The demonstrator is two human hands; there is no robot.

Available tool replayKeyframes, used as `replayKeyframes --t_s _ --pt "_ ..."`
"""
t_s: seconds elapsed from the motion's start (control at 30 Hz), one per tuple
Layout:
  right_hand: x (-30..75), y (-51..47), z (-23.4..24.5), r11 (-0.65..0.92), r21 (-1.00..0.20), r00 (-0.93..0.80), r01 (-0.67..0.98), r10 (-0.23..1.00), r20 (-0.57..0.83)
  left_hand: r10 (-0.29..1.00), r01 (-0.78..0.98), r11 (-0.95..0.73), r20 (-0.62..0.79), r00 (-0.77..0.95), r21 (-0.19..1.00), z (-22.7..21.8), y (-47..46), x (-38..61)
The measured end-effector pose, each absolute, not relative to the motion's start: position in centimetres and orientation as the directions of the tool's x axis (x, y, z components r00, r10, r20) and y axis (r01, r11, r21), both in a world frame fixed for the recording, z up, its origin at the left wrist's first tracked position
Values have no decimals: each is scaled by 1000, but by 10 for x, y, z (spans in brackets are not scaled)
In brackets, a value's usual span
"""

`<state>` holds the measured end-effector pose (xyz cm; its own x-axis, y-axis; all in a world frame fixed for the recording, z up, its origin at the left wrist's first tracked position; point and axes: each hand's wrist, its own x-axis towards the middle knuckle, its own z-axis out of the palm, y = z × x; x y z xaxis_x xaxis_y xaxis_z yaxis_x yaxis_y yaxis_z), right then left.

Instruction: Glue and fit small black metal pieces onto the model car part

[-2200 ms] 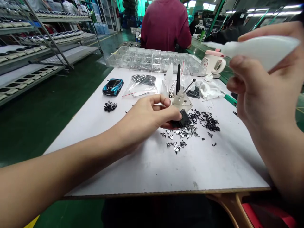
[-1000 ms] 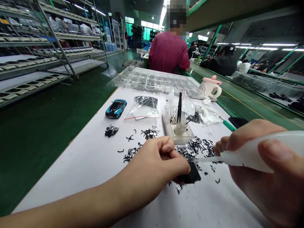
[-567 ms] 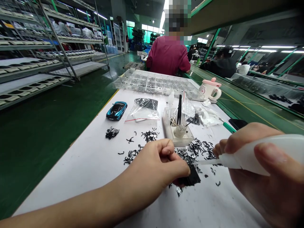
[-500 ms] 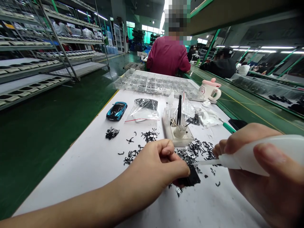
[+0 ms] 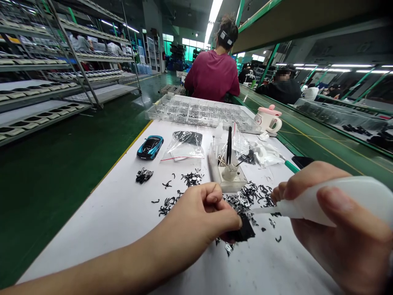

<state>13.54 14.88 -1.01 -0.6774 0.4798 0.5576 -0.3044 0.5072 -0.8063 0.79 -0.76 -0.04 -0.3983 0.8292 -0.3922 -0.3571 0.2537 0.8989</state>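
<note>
While the left hand (image 5: 199,217) pinches a black part (image 5: 244,232) against the table (image 5: 123,213), the right hand (image 5: 337,233) grips a white bottle (image 5: 337,200), its nozzle tip touching the part, amid scattered clips (image 5: 258,194) near a blue toy car (image 5: 150,146).

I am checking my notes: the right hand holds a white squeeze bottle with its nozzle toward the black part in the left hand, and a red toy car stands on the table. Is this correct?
Not quite. In the head view the toy car is blue, not red. The rest holds: the right hand holds the white squeeze bottle, nozzle toward the black part in the left hand.
</note>
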Motion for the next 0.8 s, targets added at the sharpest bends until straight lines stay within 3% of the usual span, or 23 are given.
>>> replayKeyframes --t_s 0.2,0.37,0.53,0.8 --pt "136 144 1 491 -825 -680 -279 505 531 842 -344 235 -367 -396 909 -2 -4 6" --pt "121 173 16 406 -858 -500 -314 698 513 828 -316 261 -380 -412 912 -1 -7 4" --pt "103 244 3 437 -899 -608 -31 706 364 826 -335 222 -360 -434 915 -3 -4 1" --pt "87 268 -36 557 -812 -839 174 516 174 827 -291 193 -315 -466 937 -3 -5 -2"
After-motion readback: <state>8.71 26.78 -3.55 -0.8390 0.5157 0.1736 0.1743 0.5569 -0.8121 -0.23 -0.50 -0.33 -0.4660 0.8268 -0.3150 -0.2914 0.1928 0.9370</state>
